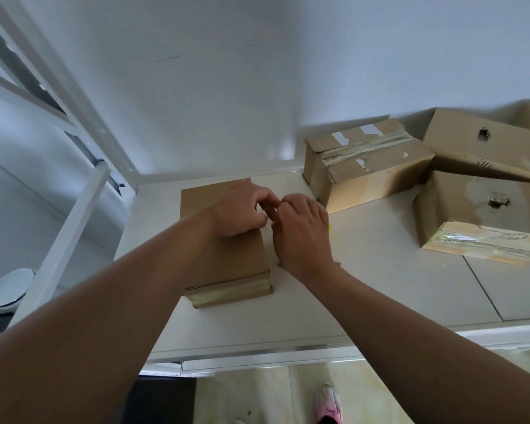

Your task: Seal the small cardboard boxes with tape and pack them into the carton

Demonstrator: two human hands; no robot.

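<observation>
Left hand (239, 209) and right hand (302, 234): meet fingertip to fingertip over the right edge of the small box (224, 255) on the table (349, 286). Looks like sealing under way: carries a tape band (230, 293) across its near end; top seam hidden under both hands. Right of that box, well apart: other boxes (364, 160), some with tape showing, touched by neither hand. No carton in view, so packing probably all left to do. Left: lies palm-down on the box top, fingers curled. Right: hangs just off the box's right side, fingers bent inward. Cannot tell what either pinches, if anything.
</observation>
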